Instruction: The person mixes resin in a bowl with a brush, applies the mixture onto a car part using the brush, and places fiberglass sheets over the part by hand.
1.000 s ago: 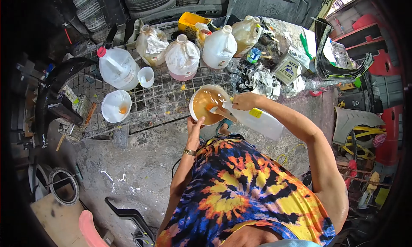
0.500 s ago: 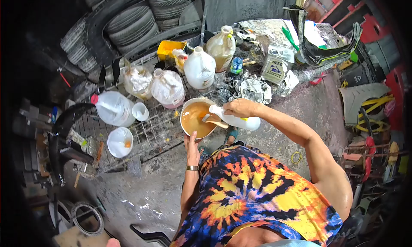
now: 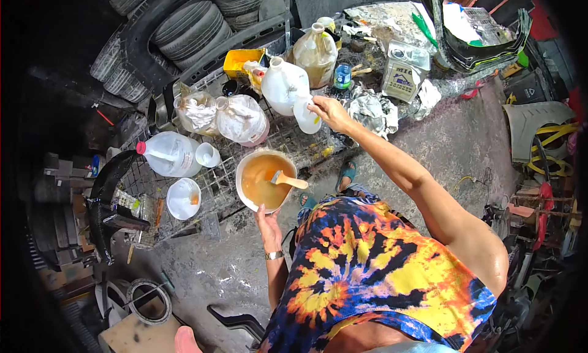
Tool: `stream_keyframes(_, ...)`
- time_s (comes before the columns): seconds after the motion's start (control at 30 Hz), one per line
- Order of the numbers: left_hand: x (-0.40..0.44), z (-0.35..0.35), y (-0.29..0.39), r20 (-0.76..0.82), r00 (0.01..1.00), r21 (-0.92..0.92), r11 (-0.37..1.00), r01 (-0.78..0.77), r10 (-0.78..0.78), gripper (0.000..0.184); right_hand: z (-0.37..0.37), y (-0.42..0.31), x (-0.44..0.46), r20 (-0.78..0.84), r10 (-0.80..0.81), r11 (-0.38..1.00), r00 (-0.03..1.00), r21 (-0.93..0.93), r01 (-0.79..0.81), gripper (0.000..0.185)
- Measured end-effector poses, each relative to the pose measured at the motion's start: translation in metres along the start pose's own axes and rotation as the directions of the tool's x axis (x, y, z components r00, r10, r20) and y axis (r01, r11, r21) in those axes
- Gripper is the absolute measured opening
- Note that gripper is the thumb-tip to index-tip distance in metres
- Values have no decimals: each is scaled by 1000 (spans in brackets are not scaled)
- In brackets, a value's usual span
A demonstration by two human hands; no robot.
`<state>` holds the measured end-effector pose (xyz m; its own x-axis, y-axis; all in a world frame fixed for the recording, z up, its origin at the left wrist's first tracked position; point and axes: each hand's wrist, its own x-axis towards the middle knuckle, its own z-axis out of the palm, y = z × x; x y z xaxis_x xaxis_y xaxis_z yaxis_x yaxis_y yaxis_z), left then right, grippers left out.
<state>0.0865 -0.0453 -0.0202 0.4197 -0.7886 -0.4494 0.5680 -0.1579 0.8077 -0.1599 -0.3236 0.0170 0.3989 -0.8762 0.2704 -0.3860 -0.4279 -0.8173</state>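
My left hand (image 3: 268,229) grips the near rim of a white tub (image 3: 240,180), its thumb over the edge. Inside is a cloudy orange-brown liquid (image 3: 260,197). A wooden-handled spatula (image 3: 290,181) leans in the tub, its handle resting over the right rim. My right hand (image 3: 329,113) pinches the upper part of a small white plastic bottle (image 3: 307,120), which hangs roughly upright. Just behind the bottle stands a large whitish jug (image 3: 283,86). I cannot tell whether the two touch.
On the wire-grid bench (image 3: 211,190) stand a red-capped jug (image 3: 168,154), a cup (image 3: 208,155), a white container (image 3: 183,199) and more stained jugs (image 3: 242,120). A metal tin (image 3: 404,74), a blue-green jar (image 3: 342,76) and crumpled foil (image 3: 370,111) lie to the right.
My right hand has carried the bottle from tilted over the tub up beside the large jug and turned it upright. In view, the tub sits further left and lower.
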Motion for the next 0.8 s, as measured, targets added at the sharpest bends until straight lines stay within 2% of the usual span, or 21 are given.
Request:
stream_keyframes(0.07,-10,-10,1,-75,997,13,1000,-24,25,58,14,8,1,29,111,993,993,40,-112,25)
stream_keyframes(0.2,-24,-27,-1,-127,992,-8,1000,7,-7,61,37,11,1,-33,92,991,995,102,-89,30)
stream_keyframes(0.27,-27,-30,-2,-131,991,-7,1000,-6,5,61,40,6,0,6,131,986,991,99,-131,28)
stream_keyframes(0.37,-27,-32,-5,-140,990,-8,1000,-20,18,61,47,13,-2,-19,-52,998,998,-46,51,22)
stream_keyframes(0.4,-27,-33,-6,-147,989,-6,1000,-23,22,61,46,8,-3,-19,-51,998,999,-47,50,22)
stream_keyframes(0.47,-29,-27,-10,-125,992,16,1000,-11,13,61,33,5,-7,34,149,985,988,-95,-145,22)
stream_keyframes(0.67,-20,-18,-9,-45,999,42,999,24,-23,57,36,18,-16,4,146,985,989,-93,-145,25)
stream_keyframes(0.8,-10,-22,-16,36,995,44,995,88,-90,58,38,17,-21,-38,190,977,981,-93,-193,36)
